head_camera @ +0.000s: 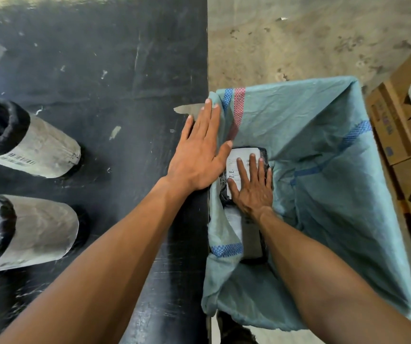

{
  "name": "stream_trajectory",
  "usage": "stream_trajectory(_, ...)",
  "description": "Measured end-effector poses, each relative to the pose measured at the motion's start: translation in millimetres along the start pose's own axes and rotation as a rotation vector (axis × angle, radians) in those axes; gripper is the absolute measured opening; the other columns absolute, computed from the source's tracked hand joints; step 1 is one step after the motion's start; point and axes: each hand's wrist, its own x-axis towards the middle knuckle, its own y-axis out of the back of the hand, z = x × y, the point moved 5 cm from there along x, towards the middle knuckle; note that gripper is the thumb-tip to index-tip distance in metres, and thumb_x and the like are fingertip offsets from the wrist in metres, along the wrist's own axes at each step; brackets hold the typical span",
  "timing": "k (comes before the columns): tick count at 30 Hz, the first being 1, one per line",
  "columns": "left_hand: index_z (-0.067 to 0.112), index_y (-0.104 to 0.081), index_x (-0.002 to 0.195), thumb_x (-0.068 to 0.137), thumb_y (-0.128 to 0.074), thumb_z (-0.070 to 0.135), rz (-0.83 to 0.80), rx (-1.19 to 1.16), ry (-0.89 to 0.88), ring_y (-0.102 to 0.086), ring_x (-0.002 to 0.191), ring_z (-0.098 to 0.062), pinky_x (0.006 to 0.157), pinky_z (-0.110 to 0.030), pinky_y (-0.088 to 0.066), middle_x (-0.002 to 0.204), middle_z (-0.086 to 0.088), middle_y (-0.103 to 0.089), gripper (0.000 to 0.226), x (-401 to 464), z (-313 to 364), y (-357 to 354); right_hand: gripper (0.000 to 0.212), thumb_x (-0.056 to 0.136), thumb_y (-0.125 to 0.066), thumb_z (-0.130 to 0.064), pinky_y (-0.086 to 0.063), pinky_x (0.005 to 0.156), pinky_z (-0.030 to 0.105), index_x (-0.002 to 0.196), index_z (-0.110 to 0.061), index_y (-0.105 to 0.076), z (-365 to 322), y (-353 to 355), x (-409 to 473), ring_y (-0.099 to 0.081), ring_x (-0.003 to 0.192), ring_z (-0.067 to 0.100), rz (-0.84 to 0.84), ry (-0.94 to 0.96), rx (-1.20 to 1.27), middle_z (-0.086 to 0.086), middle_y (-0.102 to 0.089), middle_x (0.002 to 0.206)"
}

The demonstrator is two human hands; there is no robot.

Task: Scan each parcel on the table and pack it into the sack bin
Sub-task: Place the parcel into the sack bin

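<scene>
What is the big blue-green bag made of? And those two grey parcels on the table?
The sack looks like woven plastic cloth: matte, creased, with a fine weave and blue and red checked stripes. The two grey parcels, the far parcel and the near parcel, look like thin plastic mailer bags: smooth grey outside, shiny black inside where the ends fold back. That is only how they look.
</scene>
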Motion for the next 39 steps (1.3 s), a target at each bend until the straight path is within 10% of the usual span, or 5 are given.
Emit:
stream_trajectory(9,0.009,0.003,0.161,0.098,-0.026,0.047,-0.040,0.010,0.013,0.010,0.156,-0.013,0.126,-0.035,0.010,0.170,-0.006,0.009,0.079,-1.6,0.6,-0.2,0.070,0.107,-0.010,-0.062,0.015,0.127,0.057,0.164,-0.036,0.021,-5.3,13.5,0.8,0.034,0.156,0.031,-0.382,-0.004,-0.071,0.005,0.041,0.167)
stream_trajectory(29,0.008,0.006,0.160,0.105,-0.037,0.049,-0.163,-0.056,0.067,0.010,0.156,-0.020,0.125,-0.042,0.011,0.169,-0.012,0.012,0.081,-3.2,5.8,4.5,0.066,0.110,-0.039,-0.049,-0.022,0.127,0.047,0.165,-0.015,-0.025,29.0,133.8,-85.9,-0.028,0.155,0.038,-0.237,-0.076,0.039,0.021,-0.030,0.166)
stream_trajectory(35,0.008,-0.038,0.149,0.084,-0.052,0.063,-0.162,-0.256,0.072,-0.044,0.139,-0.032,0.116,-0.048,-0.036,0.150,-0.013,-0.047,0.087,-25.5,12.2,33.6,0.064,0.110,-0.040,-0.046,-0.032,0.122,0.045,0.160,-0.007,-0.031,20.3,180.1,-120.1,-0.037,0.150,0.040,-0.182,-0.119,0.026,0.024,-0.034,0.163)
stream_trajectory(39,0.011,-0.057,0.131,0.088,-0.065,0.053,-0.266,0.043,-0.020,-0.057,0.119,-0.033,0.099,-0.041,-0.049,0.129,-0.013,-0.060,0.061,-40.5,13.9,66.0,0.068,0.109,-0.042,-0.050,-0.036,0.119,0.046,0.159,-0.006,-0.032,0.5,214.8,-140.8,-0.041,0.147,0.039,-0.110,-0.152,0.028,0.024,-0.038,0.160)
